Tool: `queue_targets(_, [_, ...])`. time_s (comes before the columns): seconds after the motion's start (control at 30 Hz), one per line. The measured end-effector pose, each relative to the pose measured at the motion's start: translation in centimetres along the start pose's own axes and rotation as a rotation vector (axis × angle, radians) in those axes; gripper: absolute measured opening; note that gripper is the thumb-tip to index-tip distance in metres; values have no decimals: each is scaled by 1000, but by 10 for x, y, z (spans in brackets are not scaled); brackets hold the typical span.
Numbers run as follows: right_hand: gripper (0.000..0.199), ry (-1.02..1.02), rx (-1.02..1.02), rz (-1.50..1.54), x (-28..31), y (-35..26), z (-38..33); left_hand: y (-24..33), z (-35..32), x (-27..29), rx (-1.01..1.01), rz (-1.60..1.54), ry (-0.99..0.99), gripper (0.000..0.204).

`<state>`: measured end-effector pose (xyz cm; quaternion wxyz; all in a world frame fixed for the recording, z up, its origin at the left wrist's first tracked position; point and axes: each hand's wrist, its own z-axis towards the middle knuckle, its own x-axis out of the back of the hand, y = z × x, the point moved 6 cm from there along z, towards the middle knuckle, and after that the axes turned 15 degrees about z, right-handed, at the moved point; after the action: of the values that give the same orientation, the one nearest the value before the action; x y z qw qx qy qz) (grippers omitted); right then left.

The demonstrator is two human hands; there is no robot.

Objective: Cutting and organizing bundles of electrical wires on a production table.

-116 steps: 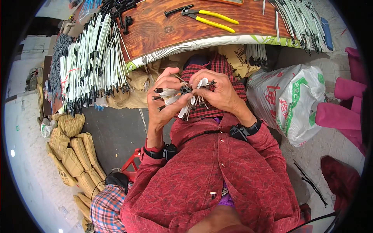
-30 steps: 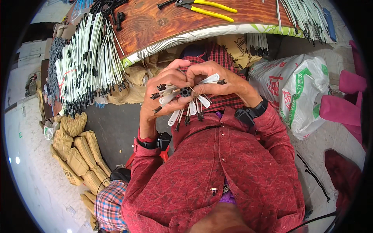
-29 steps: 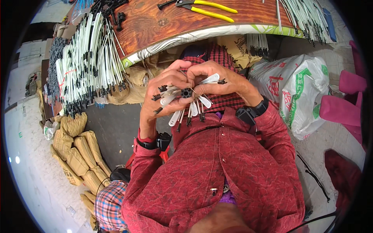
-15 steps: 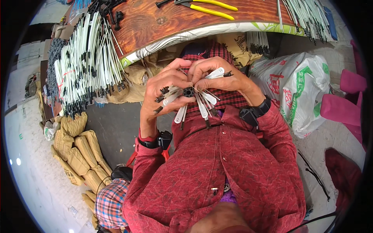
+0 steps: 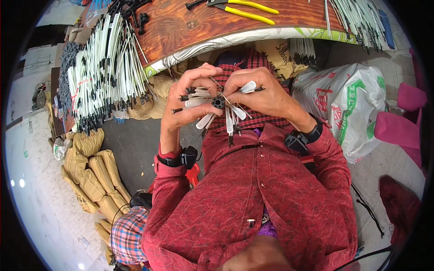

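In front of my chest is a round black hub (image 5: 218, 103) with several white ribs (image 5: 229, 121) fanning out from it, many with dark tips. My left hand (image 5: 187, 97) is curled around the hub's left side, its thumb along the lower edge and ribs poking out between thumb and fingers. At the hub's upper right, the fingers of my right hand (image 5: 266, 92) are pinched together over the ribs' inner ends. A thin wire-like piece seems to show at those fingertips, too small to make out fully. One white rib (image 5: 248, 87) sticks out beyond the right hand.
A wooden table (image 5: 176, 27) ahead carries yellow-handled pliers (image 5: 248, 12) and black parts (image 5: 143, 22). Bundles of white rods (image 5: 104, 77) overhang its left side, with more rods (image 5: 357, 22) at right. Brown packages (image 5: 95, 174), a white sack (image 5: 357, 108) and a plaid-clad person (image 5: 129, 235) are nearby.
The hub has turned a little in my left hand, and the ribs hang at different angles. My right hand has shifted slightly to the right, its fingertips still at the hub.
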<state>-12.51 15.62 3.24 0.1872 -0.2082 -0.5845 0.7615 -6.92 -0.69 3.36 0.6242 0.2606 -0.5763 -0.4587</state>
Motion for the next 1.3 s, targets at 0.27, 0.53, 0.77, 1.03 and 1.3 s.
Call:
queue_targets(0.27, [21, 136, -114, 239, 4, 13, -3, -7, 2, 2, 70, -4, 20, 101])
queue_targets(0.53, [30, -25, -30, 122, -1, 15, -1, -2, 16, 12, 25, 216, -16, 121])
queue_targets(0.77, [31, -39, 72, 107, 4, 11, 1, -2, 23, 8, -113, 212, -22, 120])
queue_targets(1.03, [29, 225, 209, -16, 1, 9, -5, 9, -3, 12, -40, 476, 342, 105])
queue_targets(1.3, [28, 250, 208, -61, 0, 9, -3, 8, -33, 6, 24, 478, 623, 61])
